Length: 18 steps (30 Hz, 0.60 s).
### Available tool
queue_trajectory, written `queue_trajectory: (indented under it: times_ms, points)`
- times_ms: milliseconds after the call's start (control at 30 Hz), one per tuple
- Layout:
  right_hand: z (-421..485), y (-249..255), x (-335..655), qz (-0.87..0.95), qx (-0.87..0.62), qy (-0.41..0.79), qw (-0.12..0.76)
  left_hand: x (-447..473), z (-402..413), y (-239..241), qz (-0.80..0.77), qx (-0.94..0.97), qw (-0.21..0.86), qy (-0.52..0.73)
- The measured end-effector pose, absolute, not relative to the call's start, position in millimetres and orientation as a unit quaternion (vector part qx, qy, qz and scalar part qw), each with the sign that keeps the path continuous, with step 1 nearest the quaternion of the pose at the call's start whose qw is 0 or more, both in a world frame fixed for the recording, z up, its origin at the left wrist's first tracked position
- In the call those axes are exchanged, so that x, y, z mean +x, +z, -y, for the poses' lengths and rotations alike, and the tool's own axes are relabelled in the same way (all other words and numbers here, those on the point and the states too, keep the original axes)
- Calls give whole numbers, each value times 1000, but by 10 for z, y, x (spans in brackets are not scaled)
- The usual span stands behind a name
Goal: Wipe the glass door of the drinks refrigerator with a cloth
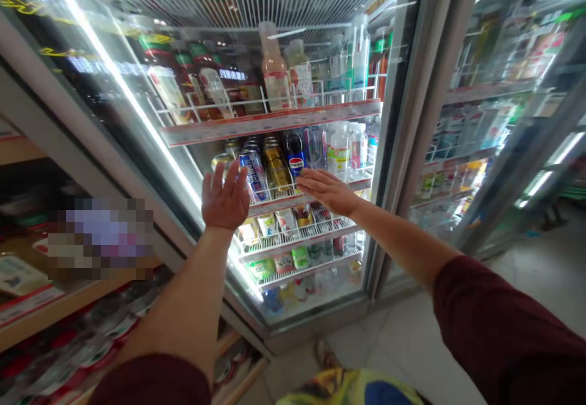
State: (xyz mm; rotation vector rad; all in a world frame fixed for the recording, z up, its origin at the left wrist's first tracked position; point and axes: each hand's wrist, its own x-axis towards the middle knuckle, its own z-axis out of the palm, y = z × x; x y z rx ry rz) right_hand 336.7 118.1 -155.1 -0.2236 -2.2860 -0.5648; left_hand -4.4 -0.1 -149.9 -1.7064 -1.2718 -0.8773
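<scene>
Both of my hands are raised in front of a lit drinks fridge. My left hand is upright with its fingers apart and nothing in it, in front of the silver-and-blue cans at the left of the middle shelf. Stretched out flat, my right hand points leftward and also holds nothing. Its fingertips overlap the lower part of a dark blue bottle with a Pepsi-like label; whether they touch anything I cannot tell. Gold cans stand between the two hands.
Upper-shelf bottles include a pink one. Lower shelves carry packs such as a green one. Reflections cross the fridge glass. A wooden shelf with goods flanks the left, another glass-fronted fridge the right. My foot shows on the tiled floor.
</scene>
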Motion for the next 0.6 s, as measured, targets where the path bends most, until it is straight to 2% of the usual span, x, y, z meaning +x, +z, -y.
queue_trajectory:
  times_ms: [67, 200, 267, 333, 433, 500, 533, 600]
  points:
    - [-1271, -1452, 3464, 880, -92, -223, 409, -47, 1, -1500, 503, -679, 407, -347]
    - [-1540, -1212, 3650, 775, -151, -210, 577, -45, -4, -1500, 501, -681, 399, -354]
    - [-1558, -1292, 3679, 746, -178, -202, 610, -43, -7, -1499, 498, -684, 393, -360]
    - [-1477, -1506, 3665, 766, -172, -199, 587, -42, -6, -1497, 496, -686, 393, -360]
    - [-1329, -1781, 3651, 859, -116, -197, 458, -41, -2, -1497, 497, -683, 403, -353]
    - [-1331, -1761, 3693, 888, -102, -196, 403, -40, 0, -1499, 498, -680, 410, -350]
    - [-1371, -1686, 3728, 882, -111, -197, 412, -40, 0, -1501, 498, -678, 413, -349]
    - [-1501, -1484, 3804, 832, -149, -198, 496, -41, -3, -1504, 500, -675, 416, -349]
